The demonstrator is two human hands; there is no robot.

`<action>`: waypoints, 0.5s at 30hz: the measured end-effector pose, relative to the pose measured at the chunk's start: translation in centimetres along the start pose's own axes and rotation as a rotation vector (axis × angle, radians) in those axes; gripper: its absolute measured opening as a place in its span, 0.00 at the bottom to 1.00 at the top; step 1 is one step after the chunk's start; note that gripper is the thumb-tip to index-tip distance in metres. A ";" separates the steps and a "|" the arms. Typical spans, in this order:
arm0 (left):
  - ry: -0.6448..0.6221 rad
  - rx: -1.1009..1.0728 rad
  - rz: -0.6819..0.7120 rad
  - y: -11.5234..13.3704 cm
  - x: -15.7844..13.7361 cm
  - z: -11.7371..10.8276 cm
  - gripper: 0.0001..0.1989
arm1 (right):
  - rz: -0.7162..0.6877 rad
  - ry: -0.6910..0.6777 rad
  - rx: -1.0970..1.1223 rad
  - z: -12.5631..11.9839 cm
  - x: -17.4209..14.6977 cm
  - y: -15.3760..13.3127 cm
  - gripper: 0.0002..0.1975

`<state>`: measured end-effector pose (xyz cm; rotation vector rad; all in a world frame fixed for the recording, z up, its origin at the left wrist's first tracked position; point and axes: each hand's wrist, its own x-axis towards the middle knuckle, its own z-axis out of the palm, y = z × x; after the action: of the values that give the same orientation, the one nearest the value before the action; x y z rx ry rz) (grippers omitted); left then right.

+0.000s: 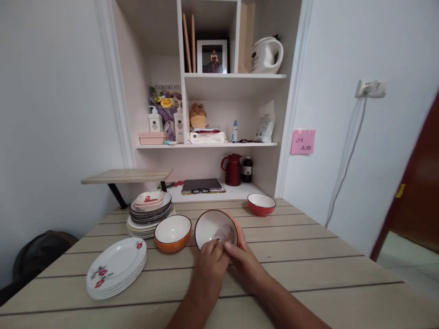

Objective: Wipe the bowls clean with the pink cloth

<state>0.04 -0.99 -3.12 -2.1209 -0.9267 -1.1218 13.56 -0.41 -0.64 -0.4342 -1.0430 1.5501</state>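
An orange bowl (206,226) with a white inside and a dark rim is tilted toward me at the middle of the table. My right hand (245,260) grips its right side, thumb at the near rim and fingers behind the outer wall. My left hand (214,260) is closed over the near rim, its fingertips bent toward the inside. A small pale patch shows by those fingertips; I cannot tell whether it is an object or a reflection. Just left stands a second orange bowl (173,230), upright. Farther back on the right is a red bowl (261,205).
A stack of white flowered plates (118,265) lies front left. Behind it rises a mixed stack of dark-rimmed plates (151,217) topped by small pink dishes (149,199). A raised wooden shelf (126,176) overhangs the back left. A red jug (233,170) and a laptop (202,184) stand behind the table (308,269).
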 end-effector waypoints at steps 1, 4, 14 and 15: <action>-0.018 0.016 0.018 0.1 0.0 0.2 0.16 | 0.012 0.043 -0.014 -0.2 0.2 0.1 0.40; -0.096 0.066 0.069 0.4 0.0 0.8 0.15 | 0.045 0.143 -0.047 -0.6 0.7 -0.5 0.33; 0.004 0.235 0.171 0.6 -0.1 0.1 0.09 | 0.054 0.145 -0.180 -1.6 0.2 -4.2 0.36; 0.011 0.247 0.165 0.6 -0.1 0.0 0.10 | 0.083 0.138 -0.158 -1.6 0.1 -4.1 0.39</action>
<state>0.49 -1.36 -3.33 -1.9484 -0.8223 -0.8866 17.17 0.06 1.86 -0.6915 -1.0541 1.4934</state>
